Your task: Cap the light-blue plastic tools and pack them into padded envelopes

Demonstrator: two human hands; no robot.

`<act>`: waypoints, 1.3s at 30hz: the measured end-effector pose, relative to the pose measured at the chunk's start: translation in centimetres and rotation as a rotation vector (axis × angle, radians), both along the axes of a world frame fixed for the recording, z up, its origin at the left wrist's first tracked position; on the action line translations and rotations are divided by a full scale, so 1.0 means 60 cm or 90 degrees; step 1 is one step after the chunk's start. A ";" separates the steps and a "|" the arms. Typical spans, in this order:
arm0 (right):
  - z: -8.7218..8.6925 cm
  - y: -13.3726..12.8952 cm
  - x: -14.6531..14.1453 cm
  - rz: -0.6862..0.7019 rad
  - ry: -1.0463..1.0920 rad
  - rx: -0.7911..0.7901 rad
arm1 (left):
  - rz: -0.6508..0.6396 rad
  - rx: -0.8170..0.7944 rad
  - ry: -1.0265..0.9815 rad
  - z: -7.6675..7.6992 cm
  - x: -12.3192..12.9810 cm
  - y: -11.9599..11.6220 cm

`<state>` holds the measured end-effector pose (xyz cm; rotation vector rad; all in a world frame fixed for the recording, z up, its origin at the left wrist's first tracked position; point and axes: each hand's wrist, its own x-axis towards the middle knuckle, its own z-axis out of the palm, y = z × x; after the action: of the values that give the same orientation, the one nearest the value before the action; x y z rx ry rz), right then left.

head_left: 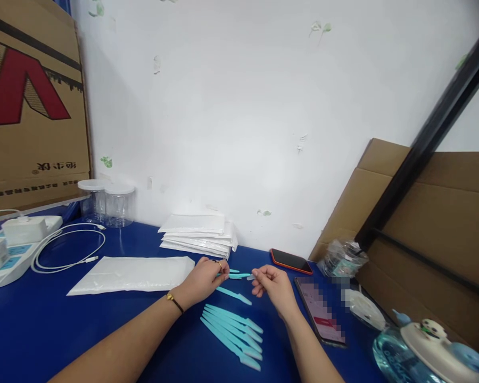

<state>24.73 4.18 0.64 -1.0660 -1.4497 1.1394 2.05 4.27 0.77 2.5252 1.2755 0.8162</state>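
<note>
My left hand (212, 274) pinches the handle end of a thin turquoise razor-like stick (240, 275). At its other end, the fingers of my right hand (270, 283) are closed on a small clear cap (251, 277). Behind the held stick, more turquoise sticks show partly past my left fingers. Just below my hands lies a single turquoise stick (239, 297). Nearer the front, several more turquoise sticks (233, 332) are fanned out side by side, their wider ends to the right. A flat white padded envelope (131, 274) lies to the left of my left hand.
A pile of white envelopes (199, 234) is by the wall. On the right are two phones (290, 261), a plastic-wrapped item (343, 259) and a teal bottle (415, 351). Clear jars (120, 206), a white cable (69, 263) and a power strip (27, 247) are left.
</note>
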 end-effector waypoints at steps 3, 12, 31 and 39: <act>-0.003 0.000 -0.006 0.008 -0.003 -0.002 | -0.009 -0.001 0.001 0.002 0.004 -0.003; -0.014 0.006 -0.002 0.016 -0.174 -0.010 | -0.038 -0.102 0.012 -0.005 0.013 -0.012; -0.040 0.038 0.030 -0.084 -0.603 0.175 | 0.107 -0.010 0.145 -0.019 -0.012 0.018; -0.037 0.030 0.031 0.036 -0.498 0.190 | 0.126 -0.067 0.106 -0.027 -0.014 0.030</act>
<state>26.60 5.97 -1.57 -1.3249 -2.1798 0.5087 1.23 6.04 -0.88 2.4549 1.5974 0.5670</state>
